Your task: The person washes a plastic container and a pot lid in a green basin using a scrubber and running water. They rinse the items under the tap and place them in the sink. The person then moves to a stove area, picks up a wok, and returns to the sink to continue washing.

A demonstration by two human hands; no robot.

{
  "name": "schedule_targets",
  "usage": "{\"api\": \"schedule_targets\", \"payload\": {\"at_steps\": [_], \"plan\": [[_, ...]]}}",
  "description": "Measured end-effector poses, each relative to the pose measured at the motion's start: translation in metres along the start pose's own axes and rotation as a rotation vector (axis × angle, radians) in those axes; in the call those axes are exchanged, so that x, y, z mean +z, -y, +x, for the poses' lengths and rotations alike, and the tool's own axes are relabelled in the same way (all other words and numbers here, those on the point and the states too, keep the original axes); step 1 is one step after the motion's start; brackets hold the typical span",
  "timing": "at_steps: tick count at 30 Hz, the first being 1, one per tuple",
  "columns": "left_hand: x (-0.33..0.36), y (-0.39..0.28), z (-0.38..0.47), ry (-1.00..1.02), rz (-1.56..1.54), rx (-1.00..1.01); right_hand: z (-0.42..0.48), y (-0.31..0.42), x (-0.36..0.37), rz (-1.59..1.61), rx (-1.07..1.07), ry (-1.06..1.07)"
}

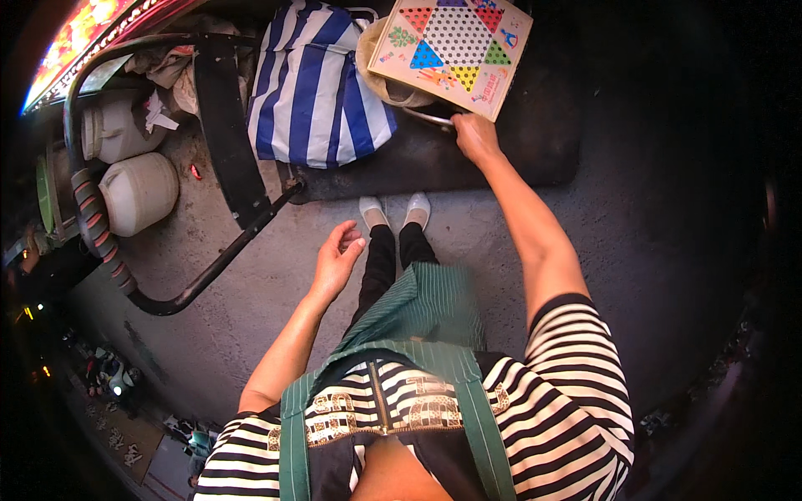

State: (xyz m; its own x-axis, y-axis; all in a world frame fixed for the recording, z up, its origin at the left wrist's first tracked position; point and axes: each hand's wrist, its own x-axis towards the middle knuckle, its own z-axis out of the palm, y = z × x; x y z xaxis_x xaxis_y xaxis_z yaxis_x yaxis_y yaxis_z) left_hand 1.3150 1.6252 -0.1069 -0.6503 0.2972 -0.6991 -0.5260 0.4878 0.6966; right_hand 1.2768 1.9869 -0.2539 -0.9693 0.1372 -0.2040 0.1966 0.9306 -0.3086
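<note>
My right hand (477,139) reaches forward with curled fingers to the near edge of a Chinese checkers board (463,47). A thin shiny metal rod or rim (429,117) ends at those fingers; whether I grip it or the board is hidden. Under the board's left side sits a beige rounded container (376,78), mostly covered. To its left stands a blue-and-white striped bag (319,94). All these rest on or over a black platform (526,163) before my feet. My left hand (338,260) hangs free above the floor, fingers loosely bent and holding nothing.
A bent black tube handle (182,300) with a worn foam grip (103,232) rises at left, joined to the platform's corner. Beyond it lie whitish plastic jugs (141,191) and a bright lit panel (94,37). Concrete floor (232,338) surrounds my white shoes (418,203).
</note>
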Motion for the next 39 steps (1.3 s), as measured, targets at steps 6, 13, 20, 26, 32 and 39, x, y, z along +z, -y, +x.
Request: {"api": "schedule_targets", "payload": {"at_steps": [6, 13, 20, 26, 32, 39], "plan": [[0.015, -0.038, 0.045, -0.092, 0.587, 0.520, -0.008, -0.006, -0.071, 0.107, -0.122, -0.001], [0.037, -0.123, 0.089, -0.196, 0.792, 0.876, 0.017, 0.026, -0.181, 0.182, -0.193, 0.113], [-0.019, -0.106, 0.054, 0.575, 0.494, 0.206, -0.072, 0.120, -0.131, 0.688, -0.484, 0.267], [-0.067, 0.026, 0.002, 0.192, 0.575, -0.143, -0.007, 0.057, 0.016, 2.150, 0.952, -0.235], [-0.110, 0.106, -0.047, -0.016, 0.612, -0.218, 0.080, 0.002, 0.092, 2.413, 0.987, -0.761], [-0.139, 0.148, -0.068, -0.124, 0.471, -0.360, 0.095, -0.003, -0.014, 2.388, 1.021, -0.962]]}}
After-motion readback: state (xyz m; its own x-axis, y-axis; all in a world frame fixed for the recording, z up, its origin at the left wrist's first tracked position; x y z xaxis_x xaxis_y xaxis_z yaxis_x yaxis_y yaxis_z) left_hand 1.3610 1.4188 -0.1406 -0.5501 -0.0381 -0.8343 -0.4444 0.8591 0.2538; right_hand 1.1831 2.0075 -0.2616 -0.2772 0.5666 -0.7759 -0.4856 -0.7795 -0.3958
